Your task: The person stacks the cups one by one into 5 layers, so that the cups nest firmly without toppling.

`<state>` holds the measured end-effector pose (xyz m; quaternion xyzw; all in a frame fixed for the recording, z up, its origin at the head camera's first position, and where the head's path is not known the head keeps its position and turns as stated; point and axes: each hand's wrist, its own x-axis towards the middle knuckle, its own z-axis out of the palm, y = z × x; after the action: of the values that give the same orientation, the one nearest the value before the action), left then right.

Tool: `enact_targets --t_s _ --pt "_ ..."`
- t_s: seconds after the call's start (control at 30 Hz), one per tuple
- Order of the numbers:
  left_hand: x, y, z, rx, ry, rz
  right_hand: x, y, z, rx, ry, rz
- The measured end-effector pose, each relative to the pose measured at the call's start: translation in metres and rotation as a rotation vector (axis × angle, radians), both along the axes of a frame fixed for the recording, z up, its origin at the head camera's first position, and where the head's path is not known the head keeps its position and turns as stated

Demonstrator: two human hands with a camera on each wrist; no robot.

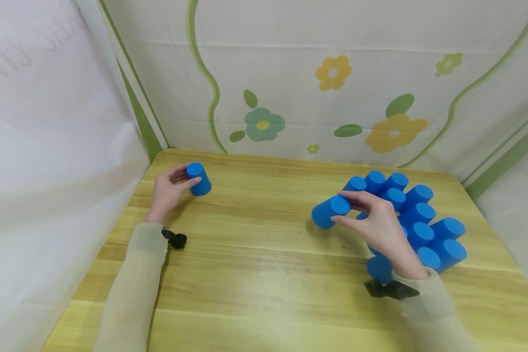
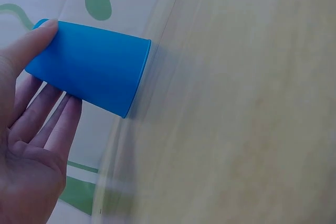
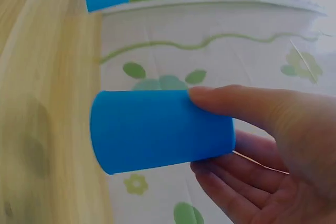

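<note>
On the left of the table, my left hand (image 1: 169, 188) grips an upside-down blue cup (image 1: 199, 181) near its closed end, thumb on one side and fingers on the other. The left wrist view shows this cup (image 2: 92, 66) with its wide rim at or close to the tabletop; contact cannot be told. My right hand (image 1: 380, 225) pinches a second blue cup (image 1: 327, 212) by its narrow end. That cup (image 3: 157, 129) is tilted and held above the table, its mouth facing down. Behind and below the right hand stand several more blue cups, partly hidden by it.
The grouped upside-down blue cups (image 1: 418, 213) stand close together on the right of the wooden table (image 1: 264, 288). A white curtain (image 1: 281, 29) with printed flowers hangs behind the far edge, and a white cloth (image 1: 53, 146) hangs along the left. Black wrist straps are on both sleeves.
</note>
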<state>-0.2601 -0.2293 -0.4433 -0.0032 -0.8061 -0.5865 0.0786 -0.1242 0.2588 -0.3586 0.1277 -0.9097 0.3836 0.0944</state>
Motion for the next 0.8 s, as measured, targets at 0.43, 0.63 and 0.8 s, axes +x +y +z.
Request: enact_targets --t_s 0.43,0.63,0.8 --pt "0.002 -0.001 0.003 -0.005 -0.022 -0.003 -0.023 -0.057 -0.028 -0.225 -0.124 0.088" --pt "0.002 0.000 0.002 0.001 -0.018 -0.005 -0.038 -0.085 -0.042 -0.297 -0.162 0.118" --pt "0.001 -0.001 0.001 0.012 -0.009 -0.006 -0.052 -0.111 -0.053 -0.342 -0.158 0.156"
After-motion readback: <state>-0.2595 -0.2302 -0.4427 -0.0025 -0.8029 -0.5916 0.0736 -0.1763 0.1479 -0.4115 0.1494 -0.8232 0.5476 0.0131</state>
